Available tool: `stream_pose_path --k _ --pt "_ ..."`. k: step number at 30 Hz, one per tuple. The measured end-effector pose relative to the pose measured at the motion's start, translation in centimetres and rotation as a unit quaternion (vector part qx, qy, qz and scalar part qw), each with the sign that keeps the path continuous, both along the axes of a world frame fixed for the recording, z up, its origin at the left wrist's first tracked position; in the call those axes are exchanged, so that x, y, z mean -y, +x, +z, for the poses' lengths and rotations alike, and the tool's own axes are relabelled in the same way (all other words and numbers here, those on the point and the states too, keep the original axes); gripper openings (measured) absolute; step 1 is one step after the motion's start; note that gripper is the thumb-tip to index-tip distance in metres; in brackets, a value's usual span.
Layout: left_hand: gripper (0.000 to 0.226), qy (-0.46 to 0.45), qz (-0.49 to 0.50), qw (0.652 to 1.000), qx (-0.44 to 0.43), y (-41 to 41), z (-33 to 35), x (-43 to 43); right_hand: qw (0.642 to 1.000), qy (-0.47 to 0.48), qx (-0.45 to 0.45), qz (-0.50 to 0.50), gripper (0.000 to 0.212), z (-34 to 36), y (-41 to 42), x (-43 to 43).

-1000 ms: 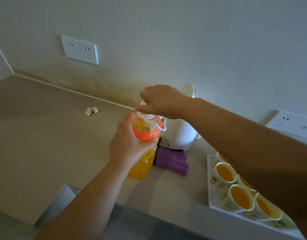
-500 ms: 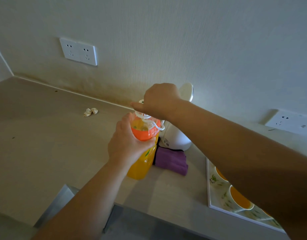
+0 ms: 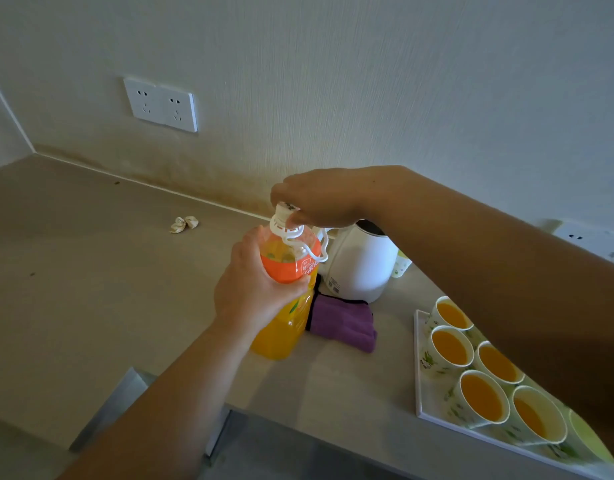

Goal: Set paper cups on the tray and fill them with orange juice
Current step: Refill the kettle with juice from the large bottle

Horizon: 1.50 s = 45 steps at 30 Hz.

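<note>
An orange juice bottle (image 3: 281,327) with an orange label stands upright on the counter. My left hand (image 3: 250,289) grips its upper body. My right hand (image 3: 319,199) reaches over from the right and pinches the white cap (image 3: 285,211) on the neck. A white carry loop hangs below the cap. At the lower right a white tray (image 3: 433,408) holds several paper cups (image 3: 449,348) with a leaf print, filled with orange juice. My right forearm hides part of the tray.
A white kettle (image 3: 359,268) stands behind the bottle by the wall, with a folded purple cloth (image 3: 343,323) in front of it. A crumpled paper scrap (image 3: 183,224) lies on the beige counter (image 3: 91,289). Wall sockets (image 3: 160,105) sit at upper left.
My right hand has shifted over the cap, its wrist turning while it stays on the cap. The bottle and left hand stay put. More of the tray shows now.
</note>
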State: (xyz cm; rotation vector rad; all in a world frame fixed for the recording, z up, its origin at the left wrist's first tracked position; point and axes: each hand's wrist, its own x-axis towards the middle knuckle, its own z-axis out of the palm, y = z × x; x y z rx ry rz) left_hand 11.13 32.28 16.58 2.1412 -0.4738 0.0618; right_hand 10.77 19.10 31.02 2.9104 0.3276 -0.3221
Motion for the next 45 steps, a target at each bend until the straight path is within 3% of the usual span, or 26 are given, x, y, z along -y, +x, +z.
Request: stream_pose_path --k 7,10,14,16,19,22,26,30,35,37,39,41,43,45 --pt "0.093 -0.01 0.0 1.0 -0.005 0.2 -0.2 0.0 0.998 0.07 -0.002 0.006 0.053 -0.3 -0.8 0.4" --pt "0.089 -0.019 -0.013 1.0 0.003 0.2 -0.2 0.0 0.99 0.135 0.036 -0.036 0.074 -0.4 -1.2 -0.5" --pt "0.09 -0.006 -0.014 1.0 -0.006 0.4 -0.3 0.0 0.98 -0.033 0.158 -0.116 0.064 -1.1 -0.5 -1.5" --pt "0.092 -0.004 -0.013 1.0 -0.007 0.5 -0.4 0.0 0.978 -0.058 0.166 -0.11 0.06 -1.4 -0.1 -1.7" --pt "0.095 -0.006 -0.016 1.0 -0.002 0.6 -0.5 -0.1 0.989 0.003 0.124 -0.075 0.043 -1.3 -0.2 -1.4" --pt "0.094 -0.006 -0.015 1.0 -0.001 0.7 -0.6 0.0 0.995 0.069 0.057 -0.044 0.038 -0.8 -0.6 -0.9" --pt "0.094 -0.007 -0.009 1.0 -0.002 0.7 -0.8 0.1 0.994 0.107 0.035 -0.013 0.032 -0.6 -0.9 -0.1" --pt "0.095 -0.004 -0.004 1.0 0.008 0.7 -1.0 0.2 0.989 0.143 0.048 0.006 0.033 -0.5 -1.2 0.3" --pt "0.101 -0.004 0.006 1.0 -0.013 0.8 -1.2 0.3 0.968 0.221 0.117 -0.007 0.013 -0.9 -1.3 0.8" --pt "0.103 -0.029 0.005 0.999 -0.025 0.8 -1.2 0.5 0.924 0.35 0.137 -0.07 0.016 -1.6 -1.8 1.6" --pt "0.109 -0.087 -0.005 0.995 -0.046 0.6 -1.3 0.5 0.821 0.534 0.132 -0.151 0.018 -3.0 -3.0 2.5" --pt "0.113 -0.15 0.004 0.987 -0.056 0.3 -1.9 0.5 0.713 0.654 0.131 -0.217 0.017 -5.4 -4.2 3.5" --pt "0.112 -0.179 0.018 0.982 -0.063 -0.2 -2.6 0.4 0.633 0.714 0.128 -0.271 0.018 -8.9 -5.4 4.5" --pt "0.114 -0.188 0.029 0.978 -0.08 -0.7 -3.3 0.4 0.598 0.721 0.124 -0.328 0.022 -12.9 -6.8 5.4"
